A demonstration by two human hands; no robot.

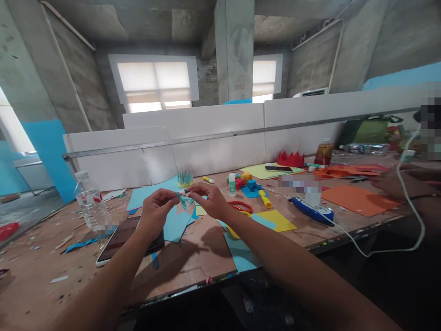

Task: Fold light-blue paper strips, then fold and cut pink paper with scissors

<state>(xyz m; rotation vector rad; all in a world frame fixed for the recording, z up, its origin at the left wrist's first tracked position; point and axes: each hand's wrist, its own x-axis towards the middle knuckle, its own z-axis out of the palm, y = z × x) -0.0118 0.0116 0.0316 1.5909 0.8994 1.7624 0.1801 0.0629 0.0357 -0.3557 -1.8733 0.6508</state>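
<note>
Above the table, my left hand (157, 209) pinches one end of a small light-blue cut-paper piece (187, 201) with pointed strips. At its other end my right hand (212, 201) is closed, fingers bent around the paper; a dark tip shows by the fingers, too small to name. Light-blue paper (177, 227) lies below my hands. Just behind them stands a small blue-and-yellow paper crown (185, 179). Scissors with red-and-yellow handles (241, 207) lie under my right forearm, partly hidden. Beside my left wrist rests a tablet or large phone (119, 239).
A clear bottle (91, 202) stands at left. To the right are a glue stick (232, 185), yellow marker (265, 199), yellow paper (277, 220), a blue corded device (312, 211) and orange paper (360, 200). A red paper crown (291, 159) sits farther back. Another person's hand (389, 184) is at right.
</note>
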